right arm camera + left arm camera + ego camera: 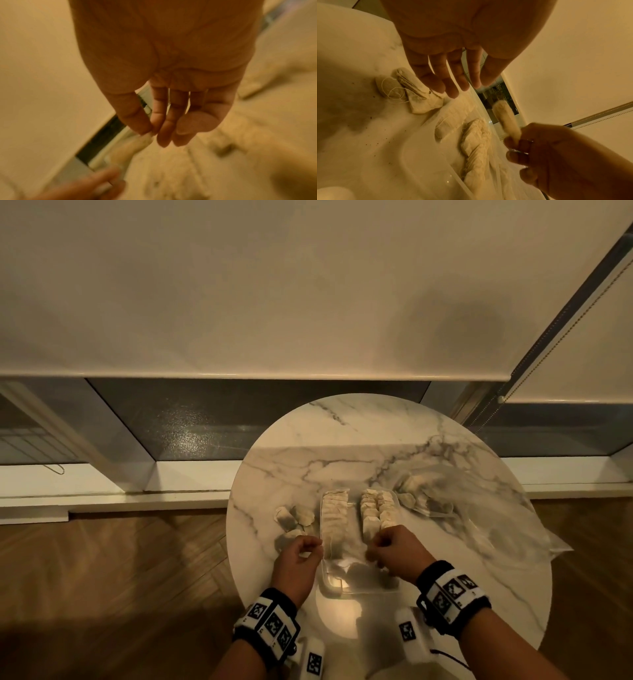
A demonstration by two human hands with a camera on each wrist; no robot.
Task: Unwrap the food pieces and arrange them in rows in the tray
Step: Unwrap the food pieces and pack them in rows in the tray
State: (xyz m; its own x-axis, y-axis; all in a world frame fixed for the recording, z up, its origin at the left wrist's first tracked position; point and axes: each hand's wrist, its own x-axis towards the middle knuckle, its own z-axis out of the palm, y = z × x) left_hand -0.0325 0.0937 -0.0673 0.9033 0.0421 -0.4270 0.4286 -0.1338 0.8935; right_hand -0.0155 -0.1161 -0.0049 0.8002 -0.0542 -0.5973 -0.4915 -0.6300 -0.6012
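Head view: round marble table (428, 446), clear plastic tray (334, 583) near its middle. Tray held one row of pale food pieces (334, 515) on its left side and two shorter rows (376, 508) on its right; the near end was bare. Loose pieces (296, 517) lay on the table left of the tray, a bigger pile (421, 494) far right, with crumpled clear film (507, 539) beyond. Left hand (298, 559) sat just left of the tray's near-left edge, fingers curled, something pale at the tips. Right hand (394, 549) was over the near end of the right rows, fingers bunched.

Left wrist view: left hand's fingers (452, 81) hung fairly straight and slightly spread; thumb and forefinger met on a small pale scrap (482, 87), blurred, likely wrapper. Right hand (556, 155) pinched one elongated pale piece (506, 121) by its end, held above the tray rows (476, 146). More pieces with strings (406, 89) lay on the table.

Right wrist view: heavily blurred. Thumb and forefinger (145, 124) pressed together on the piece's end (137, 146); other fingers loose.

Judgement: step in hand looked like placing an unwrapped piece; the task seemed past halfway. Next calls for lowering it upright against the near end of a right row, then dropping the scrap and fetching another.
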